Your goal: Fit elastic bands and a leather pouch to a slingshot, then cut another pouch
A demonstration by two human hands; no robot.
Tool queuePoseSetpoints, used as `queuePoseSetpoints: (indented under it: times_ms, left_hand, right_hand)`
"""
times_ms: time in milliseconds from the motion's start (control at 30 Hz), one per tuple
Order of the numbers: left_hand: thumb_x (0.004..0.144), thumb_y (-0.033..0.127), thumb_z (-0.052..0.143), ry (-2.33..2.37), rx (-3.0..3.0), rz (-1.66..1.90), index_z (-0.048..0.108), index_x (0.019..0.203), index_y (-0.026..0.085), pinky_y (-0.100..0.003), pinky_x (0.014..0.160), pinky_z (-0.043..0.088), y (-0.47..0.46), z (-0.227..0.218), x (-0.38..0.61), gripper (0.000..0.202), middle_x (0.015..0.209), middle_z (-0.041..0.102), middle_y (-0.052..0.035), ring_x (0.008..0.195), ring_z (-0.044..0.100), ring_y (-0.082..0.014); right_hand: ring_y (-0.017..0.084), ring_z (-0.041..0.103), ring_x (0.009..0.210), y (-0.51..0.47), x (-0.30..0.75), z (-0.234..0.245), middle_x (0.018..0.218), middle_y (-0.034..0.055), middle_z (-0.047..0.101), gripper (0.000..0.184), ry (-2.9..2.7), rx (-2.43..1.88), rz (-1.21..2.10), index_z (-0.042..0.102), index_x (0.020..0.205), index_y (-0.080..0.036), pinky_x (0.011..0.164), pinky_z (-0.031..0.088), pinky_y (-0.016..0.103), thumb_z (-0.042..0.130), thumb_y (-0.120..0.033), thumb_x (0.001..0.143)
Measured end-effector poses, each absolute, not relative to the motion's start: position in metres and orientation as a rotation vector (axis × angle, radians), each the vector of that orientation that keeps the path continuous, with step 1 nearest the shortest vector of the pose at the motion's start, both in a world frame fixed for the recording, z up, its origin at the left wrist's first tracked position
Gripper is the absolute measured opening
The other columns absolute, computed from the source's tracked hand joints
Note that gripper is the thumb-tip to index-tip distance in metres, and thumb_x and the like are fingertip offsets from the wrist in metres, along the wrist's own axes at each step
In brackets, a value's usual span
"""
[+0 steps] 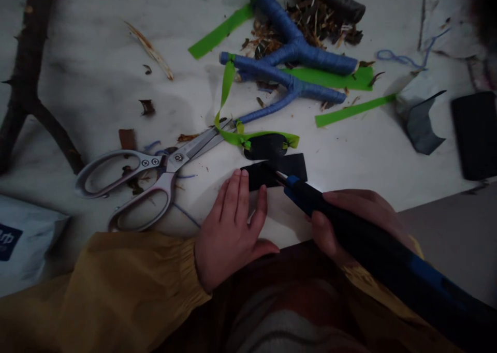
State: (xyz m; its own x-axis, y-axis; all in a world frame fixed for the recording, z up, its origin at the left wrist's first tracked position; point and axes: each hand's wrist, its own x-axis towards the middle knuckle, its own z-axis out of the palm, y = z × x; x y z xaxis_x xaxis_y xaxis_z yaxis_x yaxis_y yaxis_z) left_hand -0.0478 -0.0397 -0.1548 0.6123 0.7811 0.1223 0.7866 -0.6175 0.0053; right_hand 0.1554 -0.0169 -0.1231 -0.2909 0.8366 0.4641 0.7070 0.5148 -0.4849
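Note:
My left hand (235, 223) lies flat with fingers together, pressing down the near edge of a black rectangular patch (289, 167) on the white table. My right hand (357, 218) is wrapped round a blue and black utility knife (349, 229), its tip resting on the patch. Just beyond lies a black oval pouch (267, 146) tied to a green band (227, 89), which runs up to a forked stick wrapped in blue cord (287, 81). A second blue-wrapped fork (295, 45) lies behind it.
Large scissors (155, 172) lie open to the left of my hand. Green strips (351, 111), bark scraps (310, 21), a dark branch (31, 84) at far left, a grey folded piece (421, 122) and a black flat object (476, 135) at right.

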Motion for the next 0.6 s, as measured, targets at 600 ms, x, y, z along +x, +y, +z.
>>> queuePoseSetpoints:
  times_ms: [600]
  left_hand:
    - [0.071, 0.08, 0.044, -1.344, -2.767, -0.16, 0.048, 0.128, 0.0, -0.051, 0.096, 0.045, -0.039, -0.156, -0.048, 0.098, 0.128, 0.049, -0.0403, 0.122, 0.049, -0.0477]
  right_hand:
    - [0.013, 0.065, 0.058, -0.033, 0.165, -0.127, 0.08, 0.0003, 0.07, 0.034, -1.827, -1.522, 0.296, 0.065, 0.1, -0.023, 0.051, 0.054, 0.025, 0.075, -0.018, 0.068]
